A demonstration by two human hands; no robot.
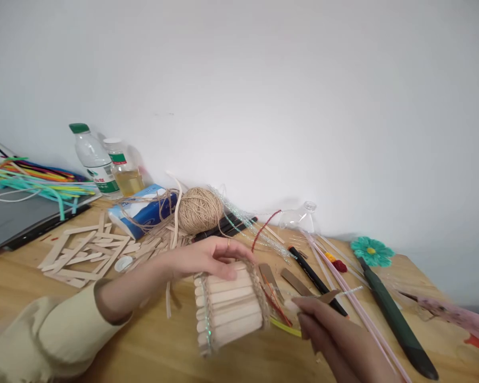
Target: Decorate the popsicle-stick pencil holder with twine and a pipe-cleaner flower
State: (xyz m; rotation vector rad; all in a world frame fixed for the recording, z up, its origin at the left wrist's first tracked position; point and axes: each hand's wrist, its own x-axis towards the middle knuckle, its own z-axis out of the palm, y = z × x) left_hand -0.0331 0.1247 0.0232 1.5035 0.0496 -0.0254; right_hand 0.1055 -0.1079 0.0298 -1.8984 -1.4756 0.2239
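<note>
My left hand [211, 258] is closed around the top of a popsicle-stick holder [233, 308], a small tube of pale sticks. Braided twine rings both its ends, and a shiny iridescent strand runs along the left one. The holder is tilted on its side above the table. To its right, my right hand [335, 330] pinches a thin glittery pipe cleaner [351, 290] between thumb and forefinger. A stretch of that strand seems to reach toward the holder's right rim, but blur hides where it ends.
A twine ball [200, 210], a blue tissue pack [147, 210] and loose popsicle sticks [90, 252] lie left and behind. Bottles [98, 165] stand by the wall. On the right are a black marker [313, 274], a dark green cutter [399, 319], a teal flower [372, 251] and a pink glue gun [455, 316].
</note>
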